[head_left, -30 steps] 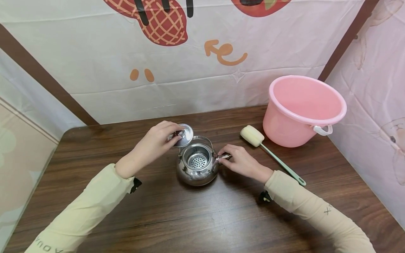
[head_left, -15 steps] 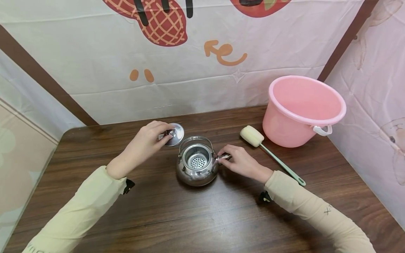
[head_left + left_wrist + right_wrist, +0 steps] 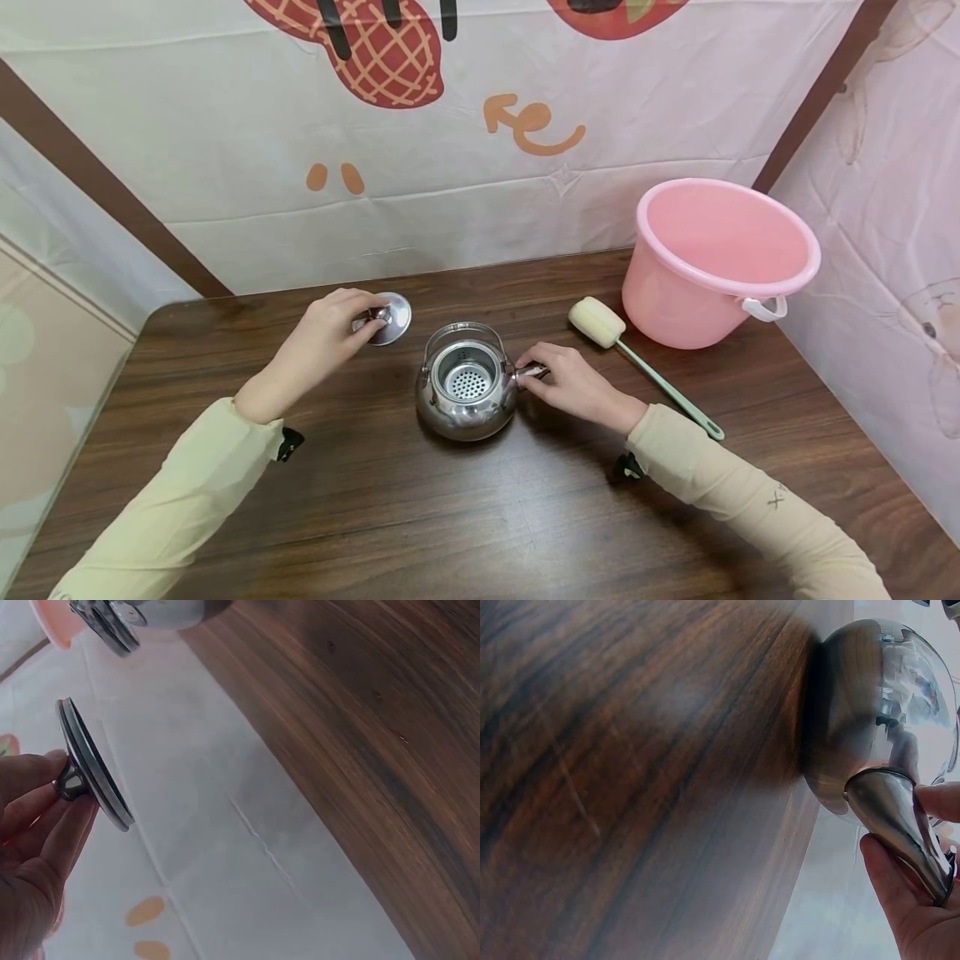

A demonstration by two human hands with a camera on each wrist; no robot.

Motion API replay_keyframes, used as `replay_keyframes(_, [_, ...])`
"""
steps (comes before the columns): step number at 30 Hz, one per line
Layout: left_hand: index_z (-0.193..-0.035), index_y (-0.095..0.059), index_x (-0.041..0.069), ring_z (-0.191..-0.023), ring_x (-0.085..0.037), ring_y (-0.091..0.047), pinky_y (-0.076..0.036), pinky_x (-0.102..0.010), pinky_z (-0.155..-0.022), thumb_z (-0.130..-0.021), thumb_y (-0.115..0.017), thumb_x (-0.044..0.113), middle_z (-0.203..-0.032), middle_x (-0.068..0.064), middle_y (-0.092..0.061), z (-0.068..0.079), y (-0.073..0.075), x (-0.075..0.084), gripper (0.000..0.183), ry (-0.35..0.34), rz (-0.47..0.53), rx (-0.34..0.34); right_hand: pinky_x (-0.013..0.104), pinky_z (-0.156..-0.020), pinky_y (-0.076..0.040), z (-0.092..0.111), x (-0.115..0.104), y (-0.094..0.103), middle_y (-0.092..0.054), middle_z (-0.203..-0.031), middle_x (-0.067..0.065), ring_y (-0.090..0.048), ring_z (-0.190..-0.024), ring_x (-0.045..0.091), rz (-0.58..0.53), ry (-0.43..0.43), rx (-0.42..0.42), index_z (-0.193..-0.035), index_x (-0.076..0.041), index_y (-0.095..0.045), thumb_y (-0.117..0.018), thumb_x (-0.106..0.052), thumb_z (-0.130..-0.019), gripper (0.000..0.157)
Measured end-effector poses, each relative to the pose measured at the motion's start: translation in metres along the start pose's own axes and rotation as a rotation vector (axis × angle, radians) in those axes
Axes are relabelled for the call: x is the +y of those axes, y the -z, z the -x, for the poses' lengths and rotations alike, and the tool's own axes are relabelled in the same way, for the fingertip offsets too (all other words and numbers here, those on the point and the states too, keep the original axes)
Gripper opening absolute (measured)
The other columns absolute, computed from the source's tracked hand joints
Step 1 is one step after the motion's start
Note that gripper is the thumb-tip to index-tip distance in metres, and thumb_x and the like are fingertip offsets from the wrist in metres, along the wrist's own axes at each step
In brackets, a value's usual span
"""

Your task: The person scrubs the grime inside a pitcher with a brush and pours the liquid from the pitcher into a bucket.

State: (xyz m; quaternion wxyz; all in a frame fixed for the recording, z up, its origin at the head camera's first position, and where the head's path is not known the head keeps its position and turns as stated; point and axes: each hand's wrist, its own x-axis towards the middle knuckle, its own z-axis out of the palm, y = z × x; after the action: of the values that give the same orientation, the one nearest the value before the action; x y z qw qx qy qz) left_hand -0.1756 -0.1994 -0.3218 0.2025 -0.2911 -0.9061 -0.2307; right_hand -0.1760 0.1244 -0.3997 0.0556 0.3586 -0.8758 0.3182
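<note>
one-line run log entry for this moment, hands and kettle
left hand: holds lid by knob | right hand: grips spout | kettle: uncovered, upright on table

Over to my right I see a pink bucket (image 3: pixel 675 304) with a white handle (image 3: pixel 765 310), standing on the dark wooden table (image 3: pixel 465 525). A sponge brush (image 3: pixel 604 327) (pale yellow head (image 3: pixel 592 319), green handle (image 3: pixel 678 398)) lies just beside it. Behind hangs a pale cloth (image 3: pixel 465 217) printed red and orange.

Count, all views together: 2 hands, one left hand (image 3: pixel 318 337) and one right hand (image 3: pixel 573 383); 2 sleeves (image 3: pixel 738 487); 1 kettle (image 3: pixel 467 423) with 1 spout (image 3: pixel 892 817) and 1 hoop handle (image 3: pixel 467 326); 1 strainer (image 3: pixel 469 383); 1 lid (image 3: pixel 397 321); 1 sponge brush (image 3: pixel 637 358); 1 pink bucket (image 3: pixel 686 304); 1 table (image 3: pixel 480 525); 2 orange ovals (image 3: pixel 352 178) printed on the backdrop (image 3: pixel 450 225).
</note>
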Motion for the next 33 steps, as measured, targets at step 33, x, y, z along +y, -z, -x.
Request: replay_keyframes(33, [-0.099, -0.064, -0.008, -0.080, -0.028, -0.062, -0.051, -0.041, -0.067, -0.081, -0.064, 0.001, -0.096, -0.021, -0.063, 0.015, -0.007, -0.044, 0.020, 0.211, -0.045, -0.173, 0.028, -0.076, -0.049, -0.001, 0.000, 0.000, -0.063, -0.091, 0.000, -0.059, -0.087, 0.011, 0.013, 0.019, -0.004, -0.093, -0.009, -0.063, -0.067, -0.016, -0.083, 0.013])
